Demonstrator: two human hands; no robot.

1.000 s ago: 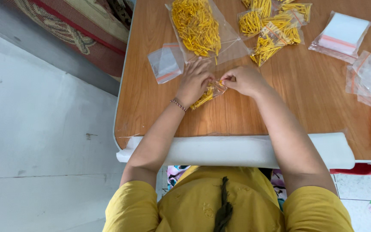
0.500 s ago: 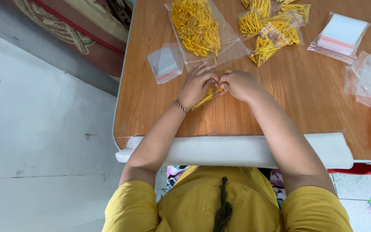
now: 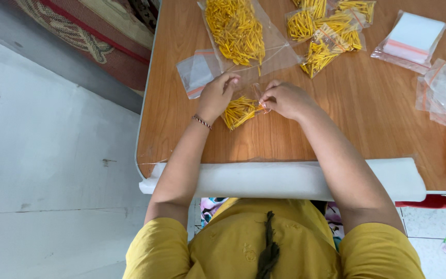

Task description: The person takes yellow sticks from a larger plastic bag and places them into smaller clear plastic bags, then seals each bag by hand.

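Note:
A small clear zip bag (image 3: 241, 110) filled with thin yellow sticks lies on the wooden table (image 3: 378, 113) between my two hands. My left hand (image 3: 218, 95) rests on the bag's left end, fingers curled over it. My right hand (image 3: 284, 98) pinches the bag's right end at its red-striped closure. Just beyond my hands lies a large open clear bag (image 3: 236, 31) heaped with loose yellow sticks.
Several filled small bags of yellow sticks (image 3: 326, 36) lie at the far middle. Empty clear zip bags sit at the left (image 3: 197, 72) and the right (image 3: 442, 90), and a stack of them (image 3: 413, 36) at far right. A white roll (image 3: 285, 178) lines the table's near edge.
My hands have drawn slightly apart along the small bag, and the yellow sticks in it now show between them; half a second ago the hands were pressed together over it.

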